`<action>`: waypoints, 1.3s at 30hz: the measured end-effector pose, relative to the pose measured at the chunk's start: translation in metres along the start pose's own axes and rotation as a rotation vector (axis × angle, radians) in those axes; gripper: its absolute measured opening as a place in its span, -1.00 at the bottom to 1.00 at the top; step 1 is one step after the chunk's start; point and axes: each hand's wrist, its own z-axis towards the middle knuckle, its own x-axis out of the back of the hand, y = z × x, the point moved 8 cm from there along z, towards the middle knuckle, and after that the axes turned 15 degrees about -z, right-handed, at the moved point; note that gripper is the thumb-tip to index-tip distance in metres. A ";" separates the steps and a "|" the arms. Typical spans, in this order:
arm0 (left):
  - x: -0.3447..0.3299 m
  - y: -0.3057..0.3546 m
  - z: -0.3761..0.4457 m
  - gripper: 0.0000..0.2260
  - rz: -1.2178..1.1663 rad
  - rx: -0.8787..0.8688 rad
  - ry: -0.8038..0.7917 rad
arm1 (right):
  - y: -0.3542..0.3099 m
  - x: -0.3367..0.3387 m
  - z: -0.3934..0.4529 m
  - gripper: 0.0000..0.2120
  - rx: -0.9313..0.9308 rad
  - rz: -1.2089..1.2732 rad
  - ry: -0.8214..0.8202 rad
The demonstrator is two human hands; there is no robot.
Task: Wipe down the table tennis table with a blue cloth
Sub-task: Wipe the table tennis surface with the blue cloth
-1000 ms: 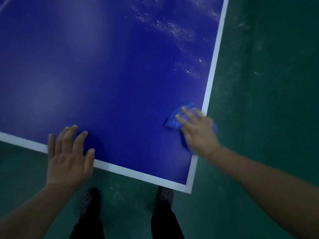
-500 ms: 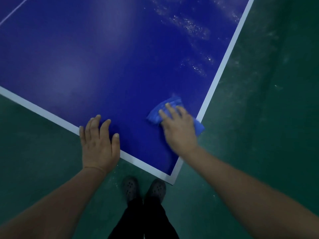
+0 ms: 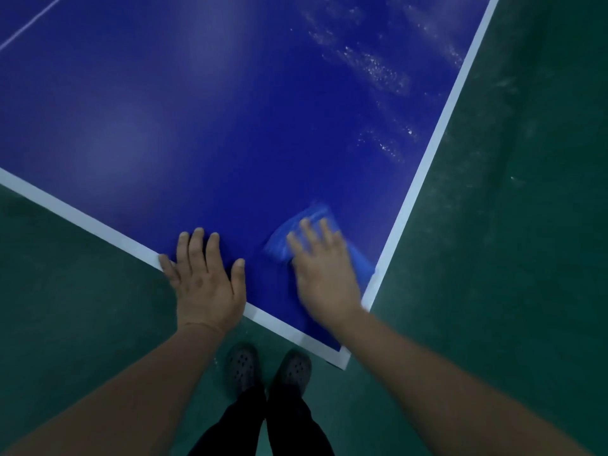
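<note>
A crumpled blue cloth point(image 3: 314, 225), motion-blurred and lighter than the table point(image 3: 197, 110), is seen near the table's front right corner, just inside the white edge line point(image 3: 424, 172). It is pressed flat under the right hand point(image 3: 324, 278), fingers straight and slightly spread, with cloth showing beyond the fingertips and past the hand's right side. The left hand point(image 3: 207, 278) is laid flat on the table's front edge, fingers straight, thumb apart. Whitish streaks point(image 3: 375, 70) are visible further up the table.

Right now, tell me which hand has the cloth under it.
The right hand: it presses the blue cloth by the table's corner; the left hand lies flat on bare table.
</note>
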 end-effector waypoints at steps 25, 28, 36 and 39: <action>-0.004 -0.003 0.001 -0.42 0.033 -0.006 -0.030 | 0.129 0.004 0.026 -0.59 -0.498 -0.053 -0.017; -0.004 -0.003 0.001 -0.42 0.045 -0.003 -0.039 | 0.051 0.003 -0.011 -0.56 -0.214 -0.074 -0.039; -0.006 -0.004 0.002 -0.40 0.055 -0.005 -0.033 | 0.029 0.005 -0.047 -0.48 0.526 -0.100 -0.072; -0.004 -0.005 0.001 -0.41 0.042 0.005 -0.008 | 0.042 0.010 0.019 -0.56 0.269 -0.060 -0.077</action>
